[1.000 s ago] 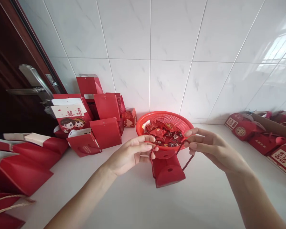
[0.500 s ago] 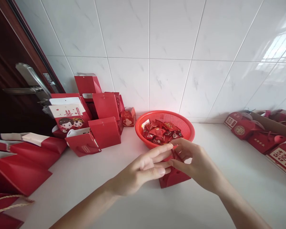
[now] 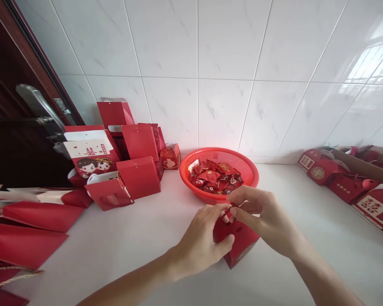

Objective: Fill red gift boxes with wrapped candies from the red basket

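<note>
Small red box (image 3: 242, 242) on the bench (image 3: 140, 238), just near of the red basket (image 3: 187, 180), under both hands. Right hand (image 3: 268, 216): grip drawn in at the box's top, thumb and forefinger almost meeting, seemingly on the dark red cord (image 3: 234, 205). Left hand (image 3: 202, 238): fingers at the same spot, thumb spread well away; any hold there hidden, so no telling.

Possible slip of the cord out of the pinch, from so many fingertips crowding one small place. Possible creasing or tearing of the card around its hole, from too hard a pull. Possible bump against the basket, from working so close to it.

Inside the basket, a heap of wrapped packets (image 3: 217, 174), mostly red. Inside the small box, nothing visible from here. To the left, red bags (image 3: 32, 246), contents hidden. To the far right, a brown carton (image 3: 357, 163) with red things inside, too unclear to name.
</note>
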Demonstrator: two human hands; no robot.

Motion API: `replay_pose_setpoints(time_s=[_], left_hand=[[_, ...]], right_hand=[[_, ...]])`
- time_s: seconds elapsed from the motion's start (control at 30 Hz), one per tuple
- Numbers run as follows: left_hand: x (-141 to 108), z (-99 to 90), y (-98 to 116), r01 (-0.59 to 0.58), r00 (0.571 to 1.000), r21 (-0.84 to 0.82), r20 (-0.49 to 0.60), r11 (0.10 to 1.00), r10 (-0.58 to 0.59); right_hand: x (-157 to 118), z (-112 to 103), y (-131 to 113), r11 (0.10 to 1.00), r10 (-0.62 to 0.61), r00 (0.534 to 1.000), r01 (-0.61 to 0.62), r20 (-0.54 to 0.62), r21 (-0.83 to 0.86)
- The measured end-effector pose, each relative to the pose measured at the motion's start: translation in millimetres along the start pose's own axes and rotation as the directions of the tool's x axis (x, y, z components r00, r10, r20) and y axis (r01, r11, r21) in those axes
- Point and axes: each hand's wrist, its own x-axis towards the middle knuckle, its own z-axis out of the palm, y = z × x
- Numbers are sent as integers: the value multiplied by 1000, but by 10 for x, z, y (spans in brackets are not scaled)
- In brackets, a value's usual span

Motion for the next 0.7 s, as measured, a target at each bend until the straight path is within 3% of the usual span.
replay_pose_setpoints(time_s=[0.17,0.27,0.37,0.53,0.6,0.7], left_hand=[[-65,94,-54,-168,983,-96,-86,981,160],[-117,168,-110,-232,968,-113,-126,966,218],[-171,312,-233,-168,985,-126,11,978,171],[-283,649,-500,-61,950,-149,293,987,103],[-314,738,-564,-39,934,-144,346,989,87],[-318,783,-596,-28,934,-167,347,986,86]], right_hand=[[-31,-441,-35,983,-29,998,18,-60,-184],[-99,-875,-66,976,-13,977,-34,-212,-215],[-122,-1307,4,949,35,905,-163,-423,-269],[1,-1845,394,925,110,891,-253,-440,-282],[56,-1985,545,897,109,867,-296,-486,-328],[114,-2132,650,776,103,747,-474,-657,-416]])
